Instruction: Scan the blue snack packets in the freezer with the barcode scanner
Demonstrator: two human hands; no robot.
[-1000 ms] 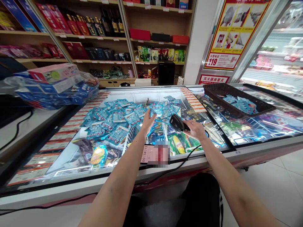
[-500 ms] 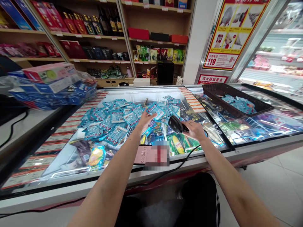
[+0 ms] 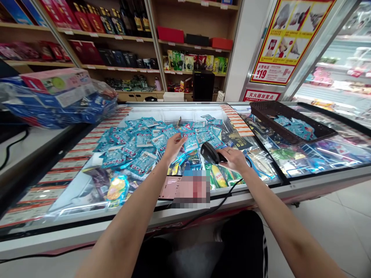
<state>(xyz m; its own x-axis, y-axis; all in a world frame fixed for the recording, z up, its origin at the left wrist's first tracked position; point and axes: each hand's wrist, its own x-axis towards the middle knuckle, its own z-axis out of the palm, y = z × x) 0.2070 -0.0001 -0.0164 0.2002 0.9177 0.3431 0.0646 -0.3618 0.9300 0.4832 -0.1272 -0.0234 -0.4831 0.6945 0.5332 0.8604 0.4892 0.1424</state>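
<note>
Notably, loose packets [image 3: 142, 139] crowded the freezer [image 3: 72, 232] glass around the left hand [image 3: 173, 147], which pinched one blue packet [image 3: 190, 143] just beside the black scanner [image 3: 210, 153] the right hand [image 3: 235, 159] gripped; the brown basket [image 3: 324, 133] contained similar packets [image 3: 300, 128].

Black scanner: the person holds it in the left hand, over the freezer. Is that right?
Wrong hand: the head view shows the black scanner in the right hand, over the freezer; the left hand holds a blue packet.
</note>
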